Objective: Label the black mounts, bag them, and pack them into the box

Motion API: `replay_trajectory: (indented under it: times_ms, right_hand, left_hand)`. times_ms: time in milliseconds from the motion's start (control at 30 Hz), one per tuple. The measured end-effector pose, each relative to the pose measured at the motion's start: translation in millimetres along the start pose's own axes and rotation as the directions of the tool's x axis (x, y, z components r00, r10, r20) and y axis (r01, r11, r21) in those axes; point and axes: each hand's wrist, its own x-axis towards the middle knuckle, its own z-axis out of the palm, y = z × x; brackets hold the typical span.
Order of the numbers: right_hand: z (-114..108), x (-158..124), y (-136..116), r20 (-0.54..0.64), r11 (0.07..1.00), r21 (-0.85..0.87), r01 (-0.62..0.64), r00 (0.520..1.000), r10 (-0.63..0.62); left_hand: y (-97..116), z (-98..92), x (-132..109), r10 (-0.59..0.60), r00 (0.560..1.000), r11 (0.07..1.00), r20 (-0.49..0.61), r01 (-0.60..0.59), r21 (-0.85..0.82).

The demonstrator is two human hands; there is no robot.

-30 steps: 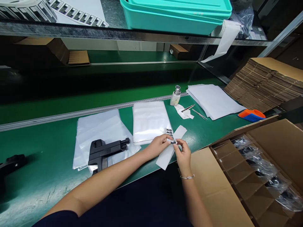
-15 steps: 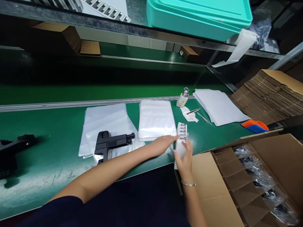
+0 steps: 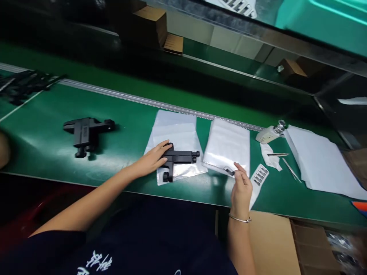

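Note:
My left hand rests on a black clamp-like bracket, its fingers and thumb around the left end. That bracket lies on loose clear plastic bags. Between thumb and fingertips, my right hand pinches a small black-and-white sticker label. The label is above the near edge of a stack of clear bags. Just right of this hand lies a strip of labels, partly hidden behind the hand. A second black bracket stands on the bench to the left.
A small pump bottle, a white tissue and tweezers lie right of the bags, before white sheets. An open carton is below the bench edge. A metal shelf overhangs the back. Black parts lie far left.
My left hand has left the label strip and moved left onto the black bracket. My right hand has come away from the strip with one label. The view has swung left.

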Motion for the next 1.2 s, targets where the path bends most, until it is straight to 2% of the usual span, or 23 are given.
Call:
replay_trajectory:
  times_ms: [67, 133, 200, 267, 500, 1067, 1133, 1200]
  right_hand:
    - [41, -6, -8, 0.262, 0.998, 0.036, -0.048, 0.964, 0.037]
    - [76, -13, -16, 0.441, 0.999, -0.035, -0.019, 0.897, 0.032]
    - [100, -16, -22, 0.501, 0.990, -0.135, 0.029, 0.864, 0.043]
    - [111, -14, -27, 0.495, 0.976, -0.212, 0.044, 0.866, 0.068]
    - [116, 1, -34, 0.518, 0.940, -0.335, 0.064, 0.846, 0.127]
    - [117, 2, -36, 0.572, 0.899, -0.403, 0.172, 0.814, 0.101]
    - [118, 1, -38, 0.576, 0.877, -0.435, 0.207, 0.812, 0.094]
    - [120, -1, -40, 0.581, 0.858, -0.457, 0.235, 0.809, 0.088]
  left_hand:
    - [12, 20.1, -11, -0.027, 0.997, 0.999, -0.071, 0.024, -0.044]
    - [26, 35.4, -14, -0.042, 0.991, 0.997, -0.127, 0.032, -0.075]
    - [35, 43.3, -15, -0.046, 0.984, 0.995, -0.173, 0.029, -0.098]
    - [39, 45.0, -16, -0.046, 0.982, 0.993, -0.185, 0.024, -0.118]
    - [38, 42.3, -17, -0.064, 0.985, 0.988, -0.158, 0.040, -0.149]
    - [39, 41.9, -18, -0.064, 0.981, 0.988, -0.181, 0.036, -0.152]
    - [40, 40.3, -20, -0.031, 0.972, 0.994, -0.233, 0.005, -0.114]
    - [41, 38.1, -22, 0.063, 0.965, 0.996, -0.254, -0.076, -0.042]
